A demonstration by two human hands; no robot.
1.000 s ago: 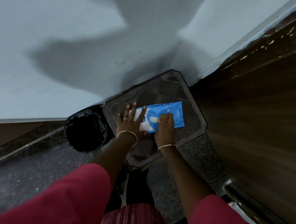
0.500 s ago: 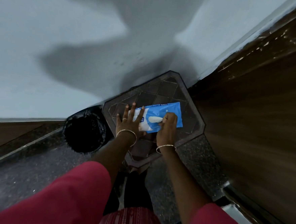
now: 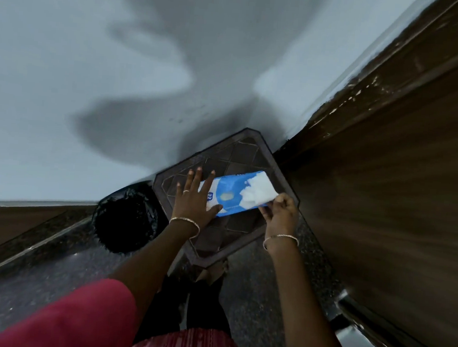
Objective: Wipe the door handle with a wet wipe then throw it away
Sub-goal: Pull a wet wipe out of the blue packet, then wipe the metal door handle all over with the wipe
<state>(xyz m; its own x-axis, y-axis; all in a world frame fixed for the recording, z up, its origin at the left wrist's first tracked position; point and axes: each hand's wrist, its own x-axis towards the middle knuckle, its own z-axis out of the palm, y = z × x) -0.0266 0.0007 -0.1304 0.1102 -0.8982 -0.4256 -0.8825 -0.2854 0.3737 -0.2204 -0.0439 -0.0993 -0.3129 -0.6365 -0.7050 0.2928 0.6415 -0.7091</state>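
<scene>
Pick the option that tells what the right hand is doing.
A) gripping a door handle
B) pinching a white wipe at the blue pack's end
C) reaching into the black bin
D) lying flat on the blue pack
B: the right hand pinches the white wet wipe drawn from the blue plastic wipe pack, which the left hand presses flat on the dark patterned stool.

A shadowed pale wall (image 3: 68, 53) meets speckled dark floor (image 3: 38, 282) beside a brown wooden panel (image 3: 382, 211).
</scene>
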